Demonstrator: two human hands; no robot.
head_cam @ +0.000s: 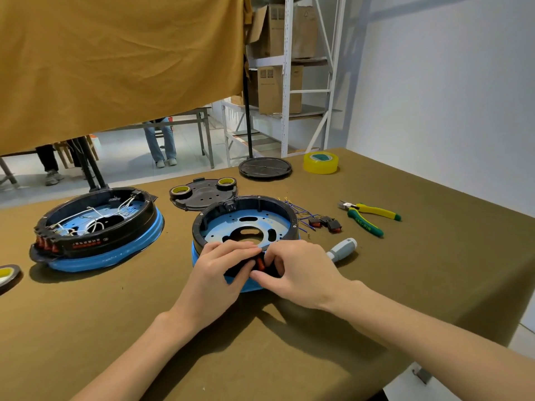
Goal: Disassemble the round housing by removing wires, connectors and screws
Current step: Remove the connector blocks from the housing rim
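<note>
A round housing [246, 218] with a black ring and a blue base lies in front of me, its blue metal plate bare of wires. My left hand [223, 267] and my right hand [295, 270] meet at its near rim, fingers pinched around a red rocker switch [260, 260] set in the black wall. Two removed switches with blue wires [321, 222] lie to the right of the housing. A second round housing [98, 227] on the left still holds white wires and red switches.
Yellow-green pliers [369, 217] and a grey-handled screwdriver [343, 248] lie to the right. A black cover plate [202, 195] carrying two tape rolls sits behind the housing. A black disc [265, 167] and a yellow tape roll [320, 162] are further back. Another tape roll [7, 274] lies at the left edge.
</note>
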